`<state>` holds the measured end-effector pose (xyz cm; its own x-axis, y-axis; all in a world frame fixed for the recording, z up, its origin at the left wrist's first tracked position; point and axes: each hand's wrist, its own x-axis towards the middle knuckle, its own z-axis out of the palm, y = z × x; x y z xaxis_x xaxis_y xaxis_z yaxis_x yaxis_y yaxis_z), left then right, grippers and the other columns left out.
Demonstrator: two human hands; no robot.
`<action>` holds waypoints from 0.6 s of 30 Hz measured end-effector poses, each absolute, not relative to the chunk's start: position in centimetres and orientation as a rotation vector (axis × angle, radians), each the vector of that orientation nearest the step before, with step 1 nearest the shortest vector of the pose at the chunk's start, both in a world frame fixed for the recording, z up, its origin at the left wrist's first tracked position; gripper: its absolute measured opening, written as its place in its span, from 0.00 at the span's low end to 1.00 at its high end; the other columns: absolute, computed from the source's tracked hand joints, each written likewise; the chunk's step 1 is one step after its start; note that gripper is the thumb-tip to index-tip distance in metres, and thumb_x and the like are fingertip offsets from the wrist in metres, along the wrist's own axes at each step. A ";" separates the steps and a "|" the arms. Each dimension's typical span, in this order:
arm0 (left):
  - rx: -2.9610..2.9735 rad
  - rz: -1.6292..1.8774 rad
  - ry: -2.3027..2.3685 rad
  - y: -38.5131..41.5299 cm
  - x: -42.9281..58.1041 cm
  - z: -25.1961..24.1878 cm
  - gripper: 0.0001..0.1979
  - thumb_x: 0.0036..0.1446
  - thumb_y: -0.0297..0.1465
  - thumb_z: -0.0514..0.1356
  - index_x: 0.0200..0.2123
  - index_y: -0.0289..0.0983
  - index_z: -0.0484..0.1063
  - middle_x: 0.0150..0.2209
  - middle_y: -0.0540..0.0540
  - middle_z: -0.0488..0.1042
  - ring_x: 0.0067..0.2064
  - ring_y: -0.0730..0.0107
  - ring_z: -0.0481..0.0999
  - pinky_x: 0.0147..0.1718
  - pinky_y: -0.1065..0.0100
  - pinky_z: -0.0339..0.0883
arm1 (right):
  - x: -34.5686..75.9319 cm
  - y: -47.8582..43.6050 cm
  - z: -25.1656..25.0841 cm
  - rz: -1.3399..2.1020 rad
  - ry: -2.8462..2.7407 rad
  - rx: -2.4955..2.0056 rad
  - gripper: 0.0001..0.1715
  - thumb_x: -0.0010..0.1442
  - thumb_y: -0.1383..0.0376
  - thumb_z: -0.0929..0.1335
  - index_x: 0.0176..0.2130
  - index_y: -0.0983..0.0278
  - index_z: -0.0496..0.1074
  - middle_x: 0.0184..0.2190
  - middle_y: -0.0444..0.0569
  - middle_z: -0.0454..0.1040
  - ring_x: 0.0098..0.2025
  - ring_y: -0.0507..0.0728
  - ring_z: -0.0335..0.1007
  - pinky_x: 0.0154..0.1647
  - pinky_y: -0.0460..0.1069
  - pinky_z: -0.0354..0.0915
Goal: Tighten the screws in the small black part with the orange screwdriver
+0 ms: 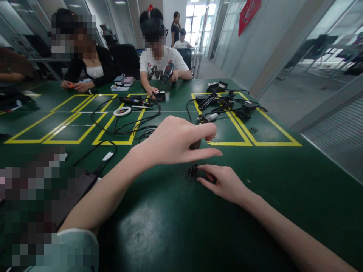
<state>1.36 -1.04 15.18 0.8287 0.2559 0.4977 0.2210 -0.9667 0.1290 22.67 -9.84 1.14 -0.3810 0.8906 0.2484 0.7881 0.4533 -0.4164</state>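
Note:
A small dark part with a round base and an upright stub (pixel 193 172) stands on the green table. My right hand (pixel 222 181) has its thumb and index finger at the right side of this part, seemingly touching it. Above and slightly left, my left hand (pixel 181 141) hovers with index finger and thumb stretched to the right, their tips apart. A dark rounded object (pixel 195 144) shows partly between the fingers of my left hand; whether they grip it cannot be made out.
Black cables and tools (pixel 224 102) lie beyond my hands on the yellow-taped green table (pixel 283 166). A white tape ring (pixel 122 111) is at the left. Across the table a person holds a power drill (pixel 168 72). A dark device (pixel 76 192) lies left.

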 end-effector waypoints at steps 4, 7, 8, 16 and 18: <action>2.944 0.781 0.396 -1.4 1.3 15.3 0.05 0.60 0.31 0.57 0.38 0.38 0.71 0.32 0.49 0.76 0.30 0.72 0.72 0.28 0.72 0.59 | 23.1 -9.9 1.5 0.300 -2.289 -1.380 0.10 0.65 0.64 0.70 0.46 0.63 0.78 0.23 0.43 0.75 0.21 0.53 0.68 0.26 0.47 0.59; 2.978 0.771 0.393 -1.7 1.3 15.3 0.10 0.60 0.26 0.54 0.43 0.37 0.72 0.46 0.42 0.76 0.36 0.71 0.74 0.32 0.71 0.64 | 22.8 -10.0 1.6 0.302 -2.307 -1.359 0.09 0.65 0.65 0.70 0.44 0.63 0.79 0.24 0.43 0.76 0.22 0.53 0.69 0.26 0.47 0.60; 2.986 0.769 0.392 -1.9 1.4 15.2 0.11 0.61 0.25 0.53 0.45 0.37 0.72 0.49 0.41 0.75 0.37 0.71 0.75 0.34 0.71 0.64 | 22.6 -10.0 1.6 0.304 -2.315 -1.353 0.08 0.65 0.65 0.70 0.44 0.63 0.79 0.24 0.43 0.76 0.22 0.53 0.69 0.26 0.47 0.59; 2.940 0.711 0.348 -2.7 1.5 15.0 0.08 0.67 0.28 0.55 0.46 0.37 0.71 0.39 0.48 0.78 0.37 0.72 0.75 0.32 0.71 0.61 | 22.3 -9.9 1.6 0.373 -2.322 -1.409 0.10 0.66 0.65 0.68 0.45 0.63 0.79 0.27 0.46 0.78 0.26 0.54 0.73 0.28 0.47 0.59; 2.920 0.711 0.335 -2.8 1.4 15.2 0.08 0.63 0.26 0.55 0.44 0.36 0.71 0.37 0.47 0.77 0.37 0.71 0.74 0.33 0.70 0.62 | 22.3 -9.9 1.6 0.379 -2.320 -1.420 0.10 0.67 0.64 0.67 0.43 0.63 0.79 0.27 0.46 0.78 0.26 0.54 0.73 0.29 0.47 0.59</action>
<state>1.43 -2.82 15.15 0.8655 0.2407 0.4393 0.1853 -0.9686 0.1655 22.34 -9.91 1.62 -0.4089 0.8930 0.1881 0.7866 0.4494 -0.4236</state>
